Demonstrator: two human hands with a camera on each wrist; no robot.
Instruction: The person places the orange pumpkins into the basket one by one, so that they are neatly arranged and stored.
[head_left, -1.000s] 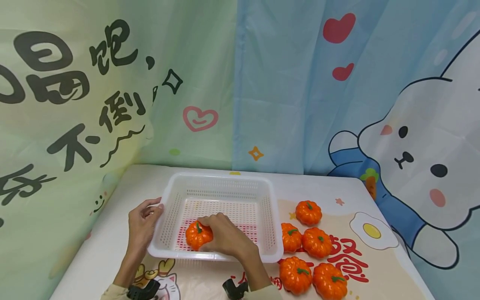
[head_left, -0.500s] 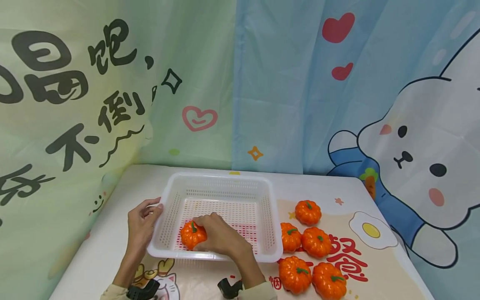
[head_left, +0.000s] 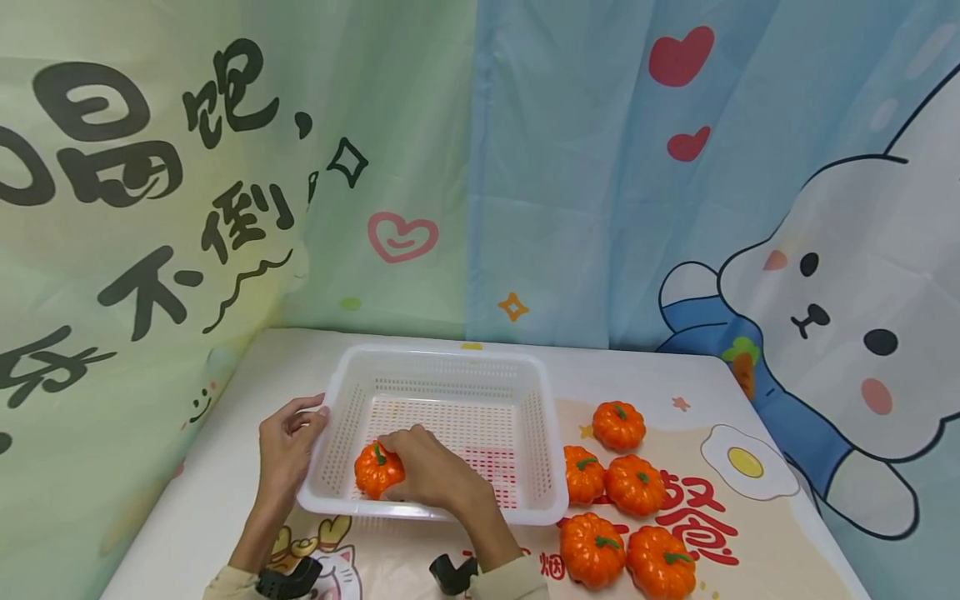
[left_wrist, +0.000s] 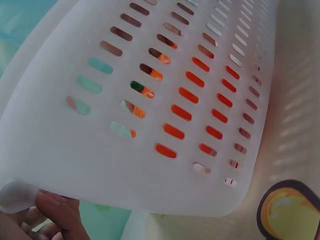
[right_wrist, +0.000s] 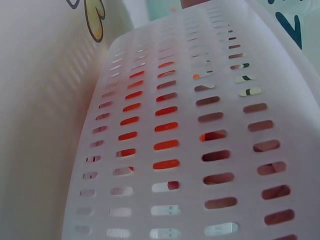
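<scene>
A white plastic basket (head_left: 448, 353) with slotted walls stands on the table. My left hand (head_left: 287, 446) pinches its left rim between thumb and fingers; in the left wrist view the thumb (left_wrist: 57, 210) lies at the rim's edge. Inside the basket, near its front left corner, my right hand (head_left: 431, 471) grips a small orange toy pumpkin (head_left: 375, 472) with a green stem. Through the slots in both wrist views the orange pumpkin (left_wrist: 188, 95) shows in pieces. The basket wall (right_wrist: 185, 110) hides most of the right hand in the right wrist view.
To the basket's right lie several more orange pumpkins (head_left: 635, 486) on the printed tabletop (head_left: 765, 533). The nearest-left pumpkin (head_left: 585, 477) sits close against the basket's right side. A patterned curtain (head_left: 547, 192) hangs behind the table.
My right hand has moved left inside the basket with the pumpkin, toward the front left corner. My left hand stays on the rim, and the other pumpkins have not moved.
</scene>
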